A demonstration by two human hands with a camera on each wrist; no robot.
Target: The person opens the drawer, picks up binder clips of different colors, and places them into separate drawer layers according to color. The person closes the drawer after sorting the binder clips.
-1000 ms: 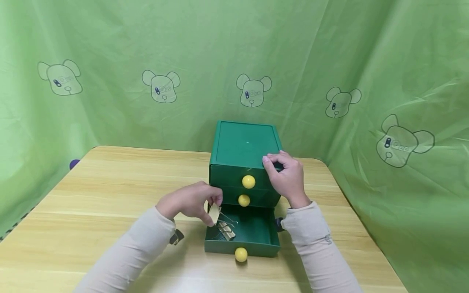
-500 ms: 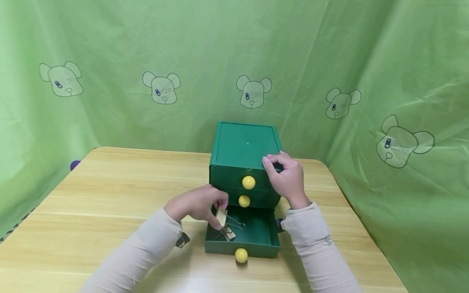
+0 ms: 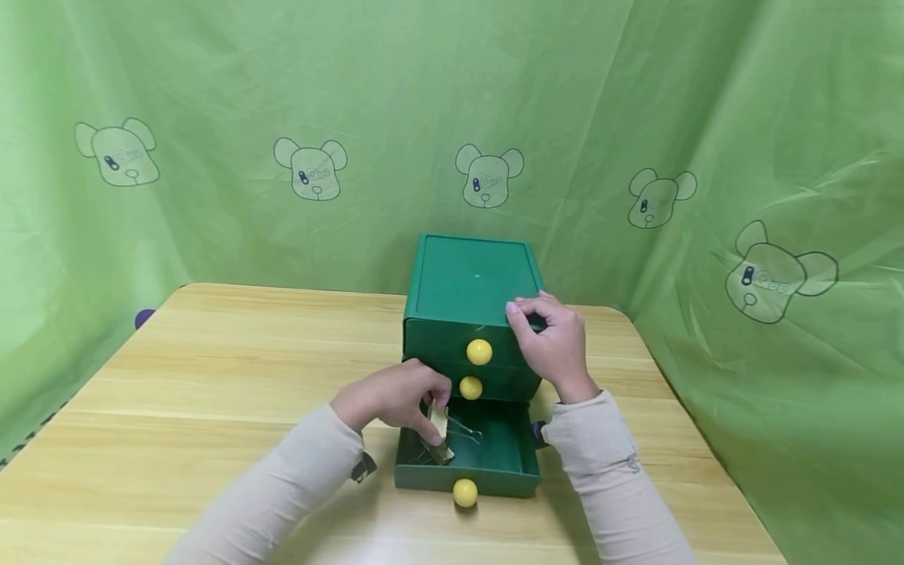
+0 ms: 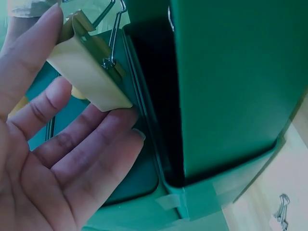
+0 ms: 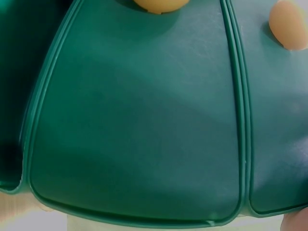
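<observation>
My left hand (image 3: pixel 402 395) pinches a gold binder clip (image 3: pixel 439 418) between thumb and fingers, above the left part of the pulled-out bottom drawer (image 3: pixel 494 439). In the left wrist view, the binder clip (image 4: pixel 89 74) shows its flat gold side, its wire handles pointing up and away. Beneath it in the drawer lies another gold binder clip (image 3: pixel 444 454), partly hidden by the left hand. My right hand (image 3: pixel 555 339) holds the front right top corner of the green drawer cabinet (image 3: pixel 476 275), fingers bent. A bit of that hand (image 5: pixel 296 221) shows in the right wrist view.
The upper drawers are closed, with a yellow top knob (image 3: pixel 479 351) and a yellow middle knob (image 3: pixel 471 388). The bottom drawer's yellow knob (image 3: pixel 465 493) sticks out toward the front. The cabinet stands on a wooden table (image 3: pixel 247 377) before a green curtain (image 3: pixel 395 78).
My left hand has moved right and slightly down with the binder clip, now over the other clip in the drawer. The right hand has stayed in place.
</observation>
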